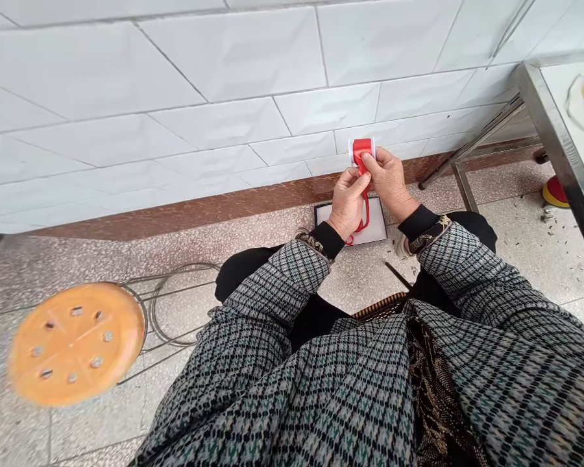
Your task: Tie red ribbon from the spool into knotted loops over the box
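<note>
My right hand (390, 183) is closed around a white spool wound with red satin ribbon (362, 144), its thumb pressing on the ribbon. Just beside it, my left hand (348, 202) pinches the loose ribbon between thumb and fingers, close to the spool. A free length of ribbon (366, 211) hangs down from the hands over a shallow white tray with a black rim (380, 235) on the floor. Near the tray's lower edge shows a small red loop (349, 240); whether it is ribbon or a handle I cannot tell.
An orange round stool (78, 344) with metal legs lies on its side at left. The white tiled wall (253, 130) rises in front. At right stands a metal-framed table (564, 136) with wires on it. A red and yellow object (556, 192) sits on the floor below.
</note>
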{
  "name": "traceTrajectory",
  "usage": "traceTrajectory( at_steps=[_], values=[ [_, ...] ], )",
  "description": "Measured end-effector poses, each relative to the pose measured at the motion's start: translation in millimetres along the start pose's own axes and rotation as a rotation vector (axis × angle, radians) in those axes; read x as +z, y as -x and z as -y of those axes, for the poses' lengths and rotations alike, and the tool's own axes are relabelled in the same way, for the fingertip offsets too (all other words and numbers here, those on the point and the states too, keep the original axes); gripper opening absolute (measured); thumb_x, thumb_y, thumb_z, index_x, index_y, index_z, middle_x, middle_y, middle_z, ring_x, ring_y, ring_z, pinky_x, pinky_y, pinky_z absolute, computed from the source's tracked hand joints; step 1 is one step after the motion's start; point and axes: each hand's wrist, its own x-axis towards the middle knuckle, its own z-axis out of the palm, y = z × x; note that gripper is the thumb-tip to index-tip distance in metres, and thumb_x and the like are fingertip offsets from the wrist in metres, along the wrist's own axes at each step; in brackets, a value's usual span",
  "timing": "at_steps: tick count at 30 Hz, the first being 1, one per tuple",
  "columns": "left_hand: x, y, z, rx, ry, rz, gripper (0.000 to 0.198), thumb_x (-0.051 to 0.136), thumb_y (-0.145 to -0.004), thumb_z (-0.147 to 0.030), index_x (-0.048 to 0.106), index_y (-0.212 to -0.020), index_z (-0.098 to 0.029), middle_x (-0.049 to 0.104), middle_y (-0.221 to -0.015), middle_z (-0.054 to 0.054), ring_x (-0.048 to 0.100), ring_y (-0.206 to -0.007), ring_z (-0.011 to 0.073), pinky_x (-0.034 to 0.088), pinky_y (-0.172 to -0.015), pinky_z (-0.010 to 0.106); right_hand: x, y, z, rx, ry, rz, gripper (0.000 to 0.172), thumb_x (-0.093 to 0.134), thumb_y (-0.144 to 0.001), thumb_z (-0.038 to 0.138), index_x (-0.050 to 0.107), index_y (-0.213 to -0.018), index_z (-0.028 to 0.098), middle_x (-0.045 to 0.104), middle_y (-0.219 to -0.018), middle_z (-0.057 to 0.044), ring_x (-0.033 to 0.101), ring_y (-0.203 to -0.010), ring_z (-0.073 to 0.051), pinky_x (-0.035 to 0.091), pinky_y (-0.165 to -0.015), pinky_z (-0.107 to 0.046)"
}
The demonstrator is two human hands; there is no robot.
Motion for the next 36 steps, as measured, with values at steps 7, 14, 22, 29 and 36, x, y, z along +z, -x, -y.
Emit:
traceTrajectory(
  at_steps=[7, 14, 22, 29, 36],
  values=[
    [-3.1, 0.0, 5.7, -0.012, 0.002, -0.067, 0.033, 0.061, -0.100, -0.053, 0.057, -0.088, -0.023, 0.065, -0.085, 0.000, 0.062, -0.078, 0.0127, 0.054, -0.079, 0.033, 2.7, -6.0, -11.6, -0.056, -0.009, -0.123, 0.028, 0.066, -0.095, 0.042, 0.060, -0.076, 0.022, 0.056, -0.075, 0.002, 0.054, -0.079, -0.013, 0.046, -0.074, -0.026],
    [-4.0, -0.9, 1.6, -0.041, -0.011, -0.002, 0.032, 0.065, -0.098, -0.051, 0.072, -0.119, -0.028, 0.078, -0.109, 0.004, 0.066, -0.086, 0.0141, 0.053, -0.080, 0.034, -0.7, -11.2, -14.3, -0.068, -0.003, -0.127, 0.033, 0.065, -0.093, 0.052, 0.061, -0.079, 0.023, 0.056, -0.076, 0.002, 0.055, -0.082, -0.015, 0.047, -0.076, -0.027],
    [-2.0, 9.2, -13.6, -0.100, 0.020, 0.028, 0.029, 0.079, -0.085, -0.050, 0.081, -0.093, -0.022, 0.076, -0.085, 0.002, 0.062, -0.075, 0.0141, 0.052, -0.076, 0.032, -7.9, -12.5, -2.6, -0.045, -0.004, -0.146, 0.037, 0.065, -0.093, 0.057, 0.062, -0.082, 0.023, 0.059, -0.078, 0.000, 0.058, -0.084, -0.016, 0.047, -0.073, -0.027],
    [-12.9, 10.7, -30.5, 0.165, -0.267, 0.132, 0.030, 0.067, -0.095, -0.046, 0.080, -0.082, -0.022, 0.072, -0.096, 0.006, 0.066, -0.093, 0.0204, 0.055, -0.088, 0.039, -11.2, -14.3, -0.3, 0.050, -0.102, -0.162, 0.037, 0.068, -0.091, 0.056, 0.059, -0.080, 0.022, 0.061, -0.079, 0.000, 0.061, -0.083, -0.015, 0.049, -0.074, -0.026],
    [-15.7, 9.6, -33.2, 0.288, -0.310, 0.107, 0.043, 0.070, -0.090, -0.044, 0.051, -0.059, -0.022, 0.063, -0.086, 0.004, 0.055, -0.078, 0.0173, 0.052, -0.078, 0.039, -12.8, -11.7, -1.5, 0.103, -0.113, -0.161, 0.038, 0.071, -0.089, 0.054, 0.056, -0.077, 0.022, 0.059, -0.076, 0.002, 0.058, -0.076, -0.012, 0.047, -0.070, -0.024]
  ],
)
